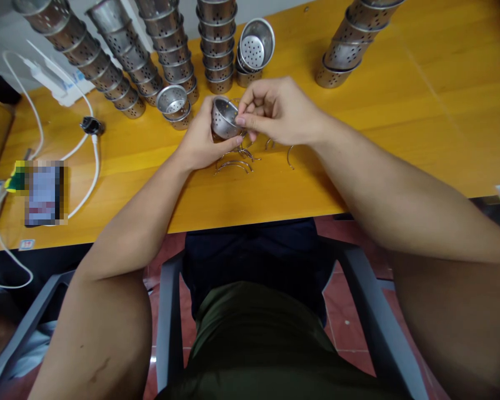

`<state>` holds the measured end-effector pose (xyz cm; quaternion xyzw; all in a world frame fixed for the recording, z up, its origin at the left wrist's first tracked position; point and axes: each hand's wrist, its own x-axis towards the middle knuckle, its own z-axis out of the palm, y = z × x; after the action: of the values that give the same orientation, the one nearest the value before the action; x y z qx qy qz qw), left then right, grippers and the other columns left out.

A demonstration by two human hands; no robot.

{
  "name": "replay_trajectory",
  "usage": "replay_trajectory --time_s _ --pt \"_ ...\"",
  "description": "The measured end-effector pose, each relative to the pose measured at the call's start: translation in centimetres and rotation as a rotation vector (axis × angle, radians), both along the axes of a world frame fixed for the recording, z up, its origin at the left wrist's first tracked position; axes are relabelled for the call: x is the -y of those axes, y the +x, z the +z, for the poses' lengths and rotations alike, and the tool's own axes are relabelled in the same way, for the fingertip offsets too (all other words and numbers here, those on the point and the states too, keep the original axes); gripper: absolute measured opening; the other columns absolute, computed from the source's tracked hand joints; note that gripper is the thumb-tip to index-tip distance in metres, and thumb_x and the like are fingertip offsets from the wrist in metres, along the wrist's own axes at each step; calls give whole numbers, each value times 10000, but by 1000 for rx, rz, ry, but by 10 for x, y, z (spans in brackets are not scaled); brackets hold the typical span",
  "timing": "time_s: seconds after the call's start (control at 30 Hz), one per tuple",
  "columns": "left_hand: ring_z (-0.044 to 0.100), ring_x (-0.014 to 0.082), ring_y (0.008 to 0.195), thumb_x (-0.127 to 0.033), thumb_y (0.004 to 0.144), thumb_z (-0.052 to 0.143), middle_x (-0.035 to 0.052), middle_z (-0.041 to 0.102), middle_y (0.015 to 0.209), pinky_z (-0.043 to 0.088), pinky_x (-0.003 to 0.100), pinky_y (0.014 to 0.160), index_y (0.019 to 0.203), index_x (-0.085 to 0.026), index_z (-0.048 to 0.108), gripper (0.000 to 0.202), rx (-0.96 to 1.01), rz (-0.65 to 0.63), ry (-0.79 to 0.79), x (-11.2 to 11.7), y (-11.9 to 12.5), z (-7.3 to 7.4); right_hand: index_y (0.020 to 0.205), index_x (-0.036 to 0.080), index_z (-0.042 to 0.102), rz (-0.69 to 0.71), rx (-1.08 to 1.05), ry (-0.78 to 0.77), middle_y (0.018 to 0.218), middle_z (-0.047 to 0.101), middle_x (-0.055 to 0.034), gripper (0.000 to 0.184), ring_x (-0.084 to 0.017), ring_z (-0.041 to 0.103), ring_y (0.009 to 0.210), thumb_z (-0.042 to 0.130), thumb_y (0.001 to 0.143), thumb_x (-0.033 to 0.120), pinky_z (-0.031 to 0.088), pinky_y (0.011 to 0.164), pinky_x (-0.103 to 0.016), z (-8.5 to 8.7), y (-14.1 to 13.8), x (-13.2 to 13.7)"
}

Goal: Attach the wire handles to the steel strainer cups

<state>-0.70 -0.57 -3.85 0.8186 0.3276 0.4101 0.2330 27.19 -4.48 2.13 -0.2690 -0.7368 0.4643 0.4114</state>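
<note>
My left hand (204,139) is wrapped round a small perforated metal cup (224,119), which tilts with its mouth toward the right. At the cup's rim my right hand (270,111) pinches a thin wire handle (233,102), mostly hidden by the fingers. Several loose curved wire handles (235,164) lie on the table just below the cup, and another curved wire (290,158) lies under my right wrist. Behind my left hand stand two nested perforated cups (174,105).
Tall stacks of perforated cups (219,50) line the back of the table (400,139). Another leaning stack (344,50) stands at back right. On the left are a phone (44,193), white cables (95,172) and a power strip (62,83). A chair armrest (170,316) is below.
</note>
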Motion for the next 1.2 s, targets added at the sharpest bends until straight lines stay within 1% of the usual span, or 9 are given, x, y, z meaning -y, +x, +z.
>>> replay_trajectory --time_s 0.17,0.37,0.47,0.6,0.77,0.83,1.0,1.1,1.2 --pt "838 449 1417 -694 999 1107 131 793 1498 675 614 1300 1639 -333 603 891 -51 -11 18 6 -1 8 1191 246 784 47 24 48 962 844 -9 519 -188 794 773 1046 1229 692 733 797 -339 0 4 6" --pt "833 443 1425 -731 1042 1088 125 792 1504 689 619 1282 1699 -364 577 910 -53 -33 46 5 -2 5 1137 260 840 40 37 10 930 864 -18 417 -210 813 762 1105 1201 576 771 773 -356 6 9 9" --pt "831 456 1438 -786 1010 1102 128 788 1522 686 630 1277 1710 -371 560 978 -57 -45 59 4 -2 2 1143 268 860 69 57 -21 907 861 -3 437 -214 834 782 1115 1181 621 788 794 -357 7 13 7" --pt "822 473 1456 -872 982 1087 141 785 1536 675 624 1279 1703 -358 549 1036 -75 -52 67 4 -4 4 1165 225 862 145 25 11 885 840 0 535 -176 826 775 1063 1191 720 756 799 -299 3 13 4" --pt "816 469 1458 -925 961 1077 142 783 1552 678 599 1273 1707 -353 547 1080 -85 -38 80 2 -5 5 1184 205 831 132 -11 78 847 795 24 563 -143 787 741 986 1226 745 719 762 -255 -4 6 3" --pt "810 464 1474 -885 988 1076 145 780 1565 680 601 1283 1713 -358 550 1039 -82 -24 79 2 -5 6 1203 196 826 104 0 120 843 784 34 514 -136 788 742 958 1276 688 719 768 -247 -5 5 4" --pt "818 465 1485 -758 1054 1055 154 776 1591 691 640 1308 1718 -359 560 919 -67 -31 65 4 -3 9 1239 194 851 4 94 246 918 830 23 231 -141 799 765 920 1365 375 706 783 -255 -1 7 9" --pt "813 466 1494 -767 1053 1048 153 776 1596 683 649 1322 1718 -367 559 917 -50 -42 63 6 -2 12 1240 214 853 -51 142 336 967 847 18 179 -159 812 801 907 1362 334 705 807 -276 3 9 13" --pt "813 457 1481 -768 1062 1031 149 777 1581 684 656 1321 1706 -374 566 887 -33 -46 67 8 -1 15 1232 226 829 -58 162 359 987 850 13 170 -172 834 822 877 1373 308 712 840 -293 4 8 16"
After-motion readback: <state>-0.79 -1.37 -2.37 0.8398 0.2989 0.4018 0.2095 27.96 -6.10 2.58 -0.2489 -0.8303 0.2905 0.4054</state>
